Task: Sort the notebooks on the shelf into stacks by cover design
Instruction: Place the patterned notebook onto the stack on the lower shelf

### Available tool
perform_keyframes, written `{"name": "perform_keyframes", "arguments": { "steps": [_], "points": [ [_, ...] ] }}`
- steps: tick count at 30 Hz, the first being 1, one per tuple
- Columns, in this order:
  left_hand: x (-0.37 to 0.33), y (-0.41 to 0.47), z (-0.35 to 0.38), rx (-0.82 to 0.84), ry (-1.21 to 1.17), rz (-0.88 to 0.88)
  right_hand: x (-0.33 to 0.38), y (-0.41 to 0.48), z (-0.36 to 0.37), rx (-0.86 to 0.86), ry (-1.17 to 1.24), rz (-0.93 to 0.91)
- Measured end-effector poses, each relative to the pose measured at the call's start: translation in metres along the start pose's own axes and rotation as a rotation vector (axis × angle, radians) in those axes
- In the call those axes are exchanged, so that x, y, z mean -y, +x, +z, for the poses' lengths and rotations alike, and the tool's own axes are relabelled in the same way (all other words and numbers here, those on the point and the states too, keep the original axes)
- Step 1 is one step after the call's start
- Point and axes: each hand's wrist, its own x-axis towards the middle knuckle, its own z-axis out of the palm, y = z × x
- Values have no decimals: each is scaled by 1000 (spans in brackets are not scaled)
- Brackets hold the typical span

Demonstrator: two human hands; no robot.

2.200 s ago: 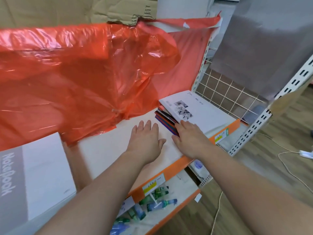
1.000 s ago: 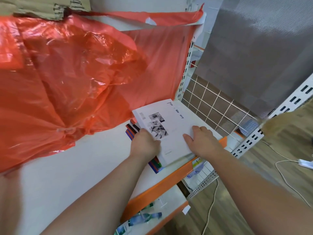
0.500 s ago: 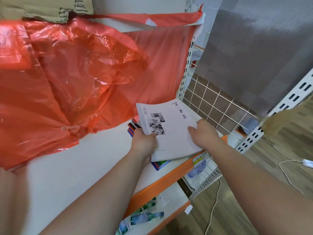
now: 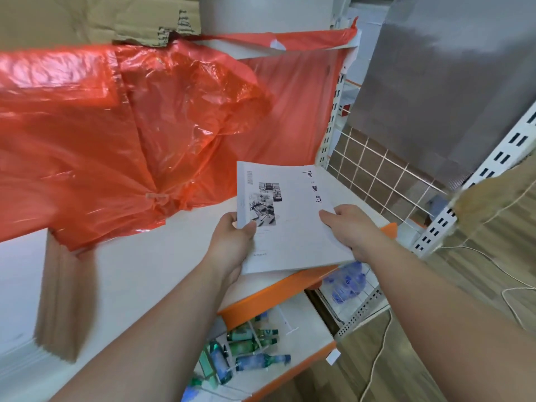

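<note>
A white notebook [image 4: 293, 216] with small black-and-white photos and black lettering on its cover is held above the right end of the white shelf [image 4: 139, 274]. My left hand [image 4: 232, 242] grips its left edge, thumb on the cover. On the right edge, my right hand [image 4: 348, 227] holds it with the thumb on top. The notebook looks like a thick stack, tilted up off the shelf. The coloured notebooks seen beneath it earlier are hidden.
Red plastic sheeting [image 4: 130, 134] hangs over the back of the shelf. A wire grid panel [image 4: 383, 181] stands at the right. The shelf's orange front edge [image 4: 278, 294] runs below the notebook. Bottles [image 4: 252, 346] lie on the lower shelf. A cable [image 4: 510, 297] trails on the wooden floor.
Both hands went from resting on the shelf to gripping the white notebook's sides. They lifted it off the coloured notebooks, which are no longer visible.
</note>
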Motion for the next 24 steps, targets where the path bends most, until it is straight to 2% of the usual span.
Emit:
{"name": "perform_keyframes", "arguments": {
  "steps": [5, 11, 24],
  "points": [
    [2, -27, -37, -73, 20, 9, 11, -22, 33, 60, -30, -130],
    [4, -59, -88, -155, 26, 48, 29, -51, 75, 108, -43, -155],
    [-6, -149, -237, -164, 46, 215, 85, -180, 173, 137, 44, -214]
  ]
}}
